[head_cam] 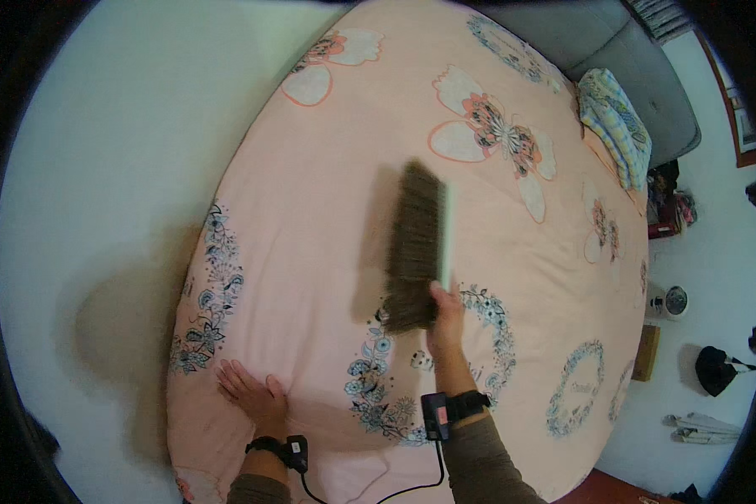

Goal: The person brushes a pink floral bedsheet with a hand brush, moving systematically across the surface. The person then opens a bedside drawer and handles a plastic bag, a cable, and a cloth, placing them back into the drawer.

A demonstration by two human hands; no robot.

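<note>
My right hand (447,321) grips the pale handle end of a bed brush (416,252) with dense brown bristles, held over the middle of the bed. The bristles face left and cast a shadow on the peach fitted sheet (327,189), which is printed with butterflies and floral wreaths. Flat on the sheet near its left edge rests my left hand (252,394), fingers spread, holding nothing. Both wrists wear black straps with small devices and cables. Shallow wrinkles run through the sheet between the hands.
A pale wall (120,157) borders the bed on the left. At the upper right are a grey padded headboard (649,82) and a folded checked cloth (614,126). Beyond the right edge lie a small round fan-like object (675,303), a cardboard-coloured box (646,353) and a black bag (717,372).
</note>
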